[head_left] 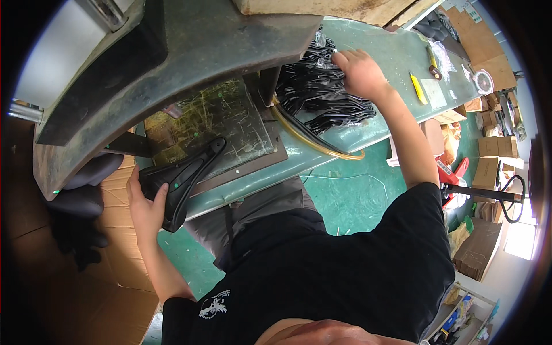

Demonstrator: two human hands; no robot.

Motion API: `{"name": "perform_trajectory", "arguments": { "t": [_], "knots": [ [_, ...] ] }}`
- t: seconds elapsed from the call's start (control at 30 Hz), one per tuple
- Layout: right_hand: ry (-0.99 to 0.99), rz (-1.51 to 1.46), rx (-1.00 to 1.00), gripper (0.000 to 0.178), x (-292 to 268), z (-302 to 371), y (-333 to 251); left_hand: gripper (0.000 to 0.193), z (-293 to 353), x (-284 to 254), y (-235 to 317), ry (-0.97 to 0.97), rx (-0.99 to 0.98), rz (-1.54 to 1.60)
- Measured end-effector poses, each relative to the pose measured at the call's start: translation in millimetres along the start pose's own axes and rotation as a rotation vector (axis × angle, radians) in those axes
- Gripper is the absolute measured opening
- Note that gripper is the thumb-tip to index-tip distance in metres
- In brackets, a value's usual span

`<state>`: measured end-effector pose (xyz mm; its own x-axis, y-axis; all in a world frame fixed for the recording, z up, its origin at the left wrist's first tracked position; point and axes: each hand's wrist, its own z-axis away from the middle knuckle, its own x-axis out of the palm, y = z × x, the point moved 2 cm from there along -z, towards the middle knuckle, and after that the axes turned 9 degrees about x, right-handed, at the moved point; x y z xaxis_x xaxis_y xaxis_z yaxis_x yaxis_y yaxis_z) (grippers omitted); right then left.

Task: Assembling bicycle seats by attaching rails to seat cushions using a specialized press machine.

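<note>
My left hand point(148, 206) grips a black bicycle saddle point(183, 178), its narrow nose pointing up and right over the edge of the bench. The fingers wrap round its wide end. My right hand point(362, 73) is at the right side of a heap of thin, glossy black pieces point(322, 92) on the green bench. Its fingers are curled, and what they pinch is hidden. Between the two hands lies a scratched dark plate point(238, 123) under the large curved metal frame of a machine point(218, 46).
A cardboard box point(123, 230) with dark rounded saddles stands at the left. Black and yellowish tubes point(322, 146) curve over the bench's front edge. A yellow cutter point(418, 88), a hammer-like tool point(434, 70) and a tape roll point(483, 82) lie to the right. Stacked cartons point(497, 146) stand beyond.
</note>
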<state>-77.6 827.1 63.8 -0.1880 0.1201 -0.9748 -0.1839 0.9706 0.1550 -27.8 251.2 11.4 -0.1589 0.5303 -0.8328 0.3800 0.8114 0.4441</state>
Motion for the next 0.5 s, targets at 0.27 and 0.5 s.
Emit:
{"name": "perform_trajectory", "arguments": {
  "t": [0.27, 0.5],
  "knots": [
    [-0.104, -0.018, 0.031, 0.046, 1.4, -26.3, -55.1, 0.06, -27.2, -6.8, -10.6, -0.249, -0.277, 0.564],
    [0.051, -0.671, 0.296, 0.048, -71.1, 24.5, -50.9, 0.041, 25.9, -11.2, -10.3, -0.694, -0.375, 0.822]
  ]
}}
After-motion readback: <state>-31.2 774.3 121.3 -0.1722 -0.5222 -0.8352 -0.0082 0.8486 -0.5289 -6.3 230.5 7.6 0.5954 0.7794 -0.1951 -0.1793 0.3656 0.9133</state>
